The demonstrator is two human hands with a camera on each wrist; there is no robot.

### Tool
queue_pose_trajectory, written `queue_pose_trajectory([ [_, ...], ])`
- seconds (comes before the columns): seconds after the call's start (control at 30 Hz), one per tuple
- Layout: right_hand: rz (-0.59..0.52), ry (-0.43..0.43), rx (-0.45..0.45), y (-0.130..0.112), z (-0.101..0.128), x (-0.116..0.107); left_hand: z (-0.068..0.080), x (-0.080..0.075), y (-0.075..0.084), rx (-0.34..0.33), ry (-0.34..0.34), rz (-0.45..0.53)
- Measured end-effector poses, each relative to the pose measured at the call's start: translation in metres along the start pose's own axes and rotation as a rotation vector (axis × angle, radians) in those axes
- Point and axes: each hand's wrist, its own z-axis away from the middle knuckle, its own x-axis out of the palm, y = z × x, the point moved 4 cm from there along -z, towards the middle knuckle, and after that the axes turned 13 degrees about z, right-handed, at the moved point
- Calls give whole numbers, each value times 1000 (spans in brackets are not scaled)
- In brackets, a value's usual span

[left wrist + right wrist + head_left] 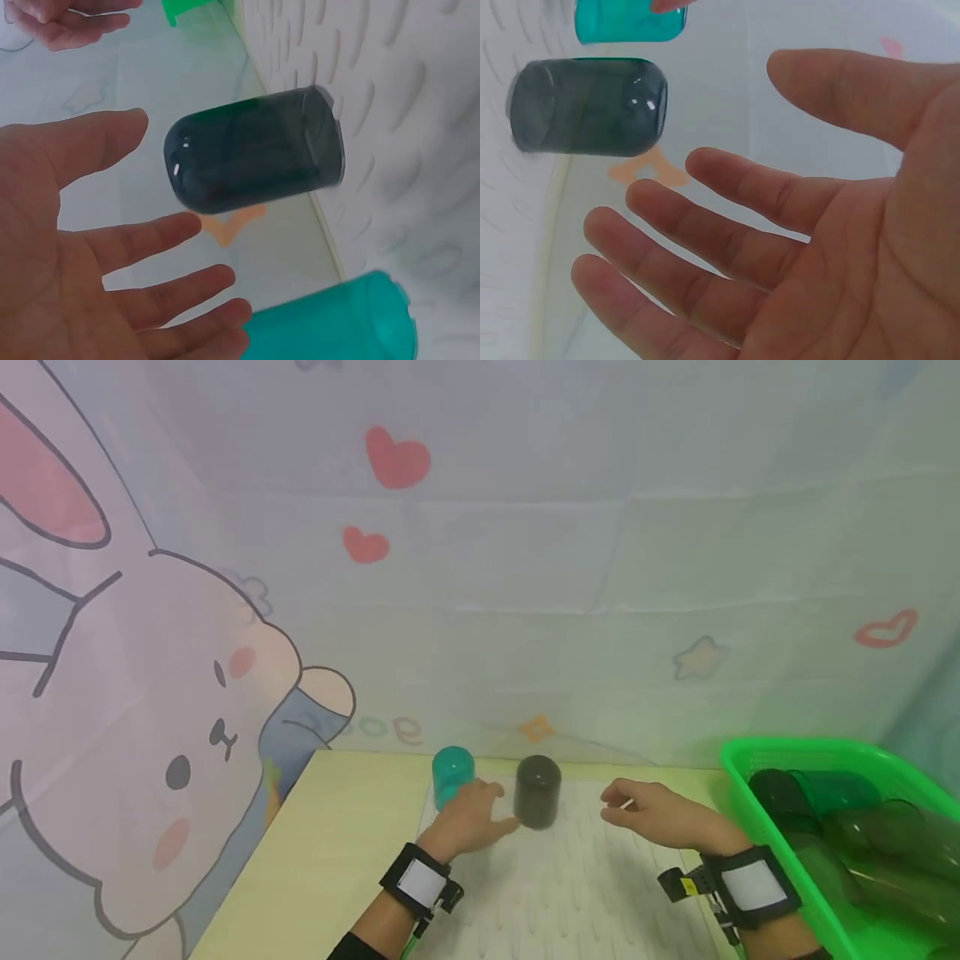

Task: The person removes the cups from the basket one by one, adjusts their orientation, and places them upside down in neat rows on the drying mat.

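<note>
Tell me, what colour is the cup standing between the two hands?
Dark smoky grey-green, see-through: the dark cup shows best in the left wrist view.

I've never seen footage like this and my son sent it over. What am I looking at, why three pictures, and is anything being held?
No machine here: a person works with two bare hands and wears three cameras. The wide picture comes from a camera on the head, looking down at a table. The other two come from cameras strapped to the wrists, so they show each palm close up and tilted sideways.

On the white ridged mat stand two upside-down cups: a dark grey cup and, behind the left hand, a teal cup. At the right sits a green basket with more cups in it.

Nothing is held. The left hand is open beside the dark grey cup, fingers spread, not gripping it. The right hand hovers open on the other side.
</note>
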Motion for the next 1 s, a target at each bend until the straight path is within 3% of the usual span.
queue_pose_trajectory([
  [0.27, 232, -33, -21, -4, 11, -48, 20, -21, 2, 25, -9, -88],
  [0.5, 379, 57, -3, 26, 38, -80, 34, -32, -10, -1, -48, -81],
  [0.67, 455, 38, 23, 60, 57, -84, 41, -36, -14, -1, -94, -79],
  [0.87, 463, 8, 28, 102, 71, -80, 46, -41, -15, -22, -101, -82],
  [1.0, 477, -81, 94, 130, 77, -72, 48, -44, -15, -17, -99, -76],
])
